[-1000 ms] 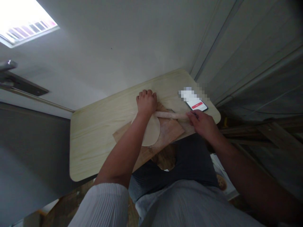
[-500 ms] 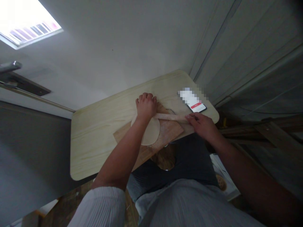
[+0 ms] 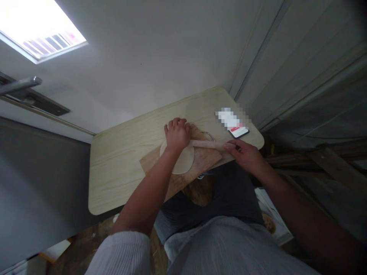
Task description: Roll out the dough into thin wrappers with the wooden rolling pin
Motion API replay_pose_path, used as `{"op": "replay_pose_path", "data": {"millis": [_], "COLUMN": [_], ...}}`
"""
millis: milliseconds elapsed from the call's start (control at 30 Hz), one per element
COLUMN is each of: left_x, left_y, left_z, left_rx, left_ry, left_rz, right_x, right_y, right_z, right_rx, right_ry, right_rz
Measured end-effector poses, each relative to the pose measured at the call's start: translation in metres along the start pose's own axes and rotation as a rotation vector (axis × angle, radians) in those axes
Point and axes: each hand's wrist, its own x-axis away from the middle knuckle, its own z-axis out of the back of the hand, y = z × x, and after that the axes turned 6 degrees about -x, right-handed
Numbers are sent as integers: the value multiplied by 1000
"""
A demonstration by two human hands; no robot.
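A thin pale rolling pin lies across a round flat sheet of dough on a wooden cutting board. My left hand covers the pin's left end, palm down with the fingers curled over; their tips and that end are hidden. At the other end, my right hand grips the pin between thumb and fingers, close to the table's right side. My left forearm crosses over part of the dough and the board.
The light wooden table stands against a pale door with a metal handle. A phone with a lit screen rests at the right. A metal ring shows by the board. Wooden beams stand further right.
The camera view has shifted slightly, so the door and table appear a little to the right. Both hands keep nearly the same place on the rolling pin.
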Motion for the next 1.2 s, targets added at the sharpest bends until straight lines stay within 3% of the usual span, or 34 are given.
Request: {"op": "replay_pose_path", "data": {"millis": [1200], "left_x": [122], "left_y": [-14], "left_z": [8], "left_rx": [-74], "left_ry": [3], "left_rz": [-17], "right_x": [57], "right_y": [4], "right_z": [-9], "right_rx": [-14], "right_ry": [-83], "right_rz": [216]}}
